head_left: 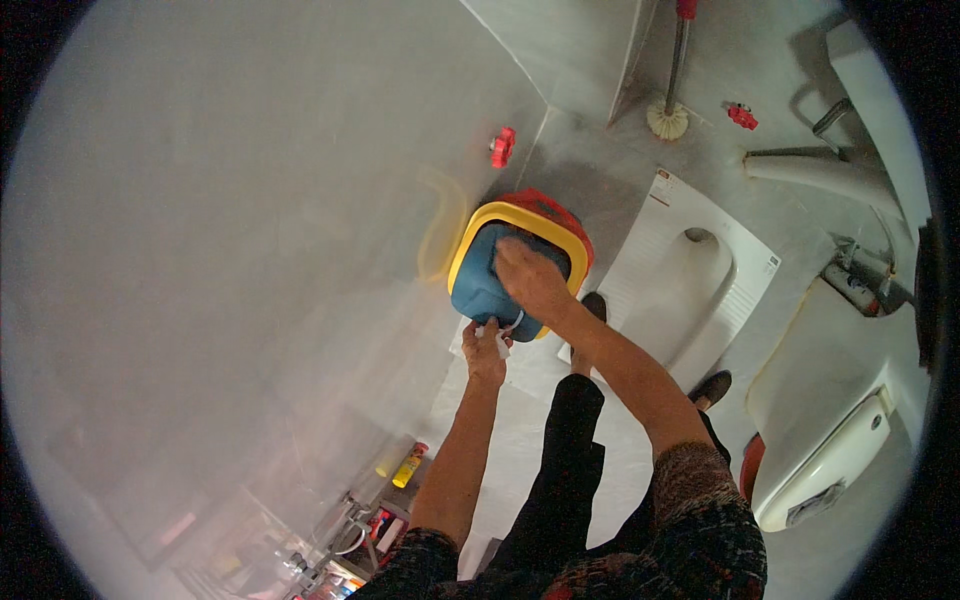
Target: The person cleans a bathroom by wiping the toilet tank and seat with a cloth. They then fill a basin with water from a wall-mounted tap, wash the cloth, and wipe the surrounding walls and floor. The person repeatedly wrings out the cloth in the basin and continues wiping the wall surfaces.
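A bin with a yellow rim [573,240] and a red outer part [545,205] stands against the wall. Across its mouth lies a smooth blue-grey piece [478,290]; whether it is a lid or something else I cannot tell. My right hand [530,278] is over this piece, its fingers bent and slightly blurred, so their hold is unclear. At the piece's near edge my left hand [486,350] is closed on a crumpled white thing [503,345], perhaps tissue or thin cloth. A thin white loop [518,320] shows just beside those fingers.
A white squat toilet [705,270] is set in the floor to the right. Beyond it a brush [668,120] leans in the corner. Red valve handles [503,147] stick out. A white basin [830,460] is at right. A yellow bottle [409,466] stands lower left.
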Demonstrator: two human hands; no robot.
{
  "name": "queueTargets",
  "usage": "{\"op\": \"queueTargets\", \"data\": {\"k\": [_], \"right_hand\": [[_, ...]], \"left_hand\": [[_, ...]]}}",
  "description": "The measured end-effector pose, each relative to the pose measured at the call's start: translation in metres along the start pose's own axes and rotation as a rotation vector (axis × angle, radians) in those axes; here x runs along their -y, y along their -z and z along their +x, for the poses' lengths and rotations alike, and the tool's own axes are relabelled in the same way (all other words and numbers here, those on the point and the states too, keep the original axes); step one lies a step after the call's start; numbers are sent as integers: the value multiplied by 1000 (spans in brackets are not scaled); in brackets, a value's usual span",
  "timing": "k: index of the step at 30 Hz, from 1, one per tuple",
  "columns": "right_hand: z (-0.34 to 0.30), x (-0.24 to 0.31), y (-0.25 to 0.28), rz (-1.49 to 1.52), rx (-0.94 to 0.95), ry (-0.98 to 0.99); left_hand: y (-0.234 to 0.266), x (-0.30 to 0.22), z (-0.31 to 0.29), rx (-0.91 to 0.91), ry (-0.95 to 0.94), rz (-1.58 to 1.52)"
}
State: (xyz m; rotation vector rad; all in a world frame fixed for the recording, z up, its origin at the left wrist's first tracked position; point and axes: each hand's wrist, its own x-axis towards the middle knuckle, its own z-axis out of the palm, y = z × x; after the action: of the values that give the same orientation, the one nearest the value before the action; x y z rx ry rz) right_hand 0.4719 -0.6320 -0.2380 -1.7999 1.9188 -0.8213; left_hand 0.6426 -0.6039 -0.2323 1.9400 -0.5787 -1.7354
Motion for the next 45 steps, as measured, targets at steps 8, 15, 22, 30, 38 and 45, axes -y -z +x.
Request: {"op": "queueTargets", "data": {"k": [8, 15, 22, 30, 38, 45], "right_hand": [[-29, -7, 10, -29, -197, -529], [-31, -14, 5, -122, -263, -503], [-93, -34, 47, 149, -183, -793], [-163, -11, 77, 215, -159, -707], [-93, 76, 69, 677, -185, -271], [-80, 77, 38, 710, -69, -352]], "left_hand": [[-17, 0, 5, -51, -1, 43], [19, -9, 38, 53, 289, -311], [10, 7, -43, -117, 173, 190], [-3, -33, -55, 346, 311, -336], [-17, -74, -79, 538, 263, -427], [-2, -72, -80, 365, 83, 50]]}}
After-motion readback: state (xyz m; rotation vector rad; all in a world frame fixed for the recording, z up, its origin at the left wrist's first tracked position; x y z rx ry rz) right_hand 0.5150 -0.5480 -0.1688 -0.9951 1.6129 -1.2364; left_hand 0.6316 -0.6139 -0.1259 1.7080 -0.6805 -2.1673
